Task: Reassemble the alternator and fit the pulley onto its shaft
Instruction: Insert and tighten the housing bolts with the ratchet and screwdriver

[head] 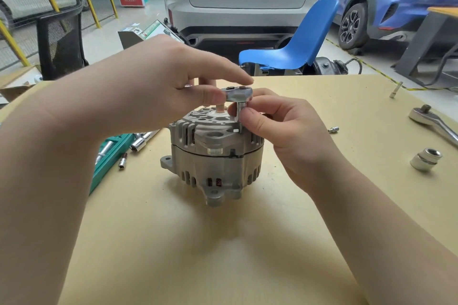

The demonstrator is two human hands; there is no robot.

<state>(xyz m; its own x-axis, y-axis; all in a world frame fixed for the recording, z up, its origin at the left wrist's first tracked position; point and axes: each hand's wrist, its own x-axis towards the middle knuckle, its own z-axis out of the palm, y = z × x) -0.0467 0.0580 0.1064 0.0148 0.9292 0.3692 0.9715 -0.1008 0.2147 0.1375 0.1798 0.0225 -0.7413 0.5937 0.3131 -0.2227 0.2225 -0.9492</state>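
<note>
Your left hand covers the small ratchet's handle, so you see only its head. Its socket's tip is hidden behind your right hand's fingers. The large ratchet and green socket tray are partly cut off.

The near part of the table, in front of the alternator, lay bare between the two forearms, and there a hand could pass freely. To the left the way was blocked by the green socket tray with loose sockets beside it, while the top of the alternator was taken by the left hand and the right hand with the small ratchet. On the right there was open room just beside the alternator, but farther out lay a small bit, a large socket and the big ratchet, and a blue chair stood behind the far edge.
</note>
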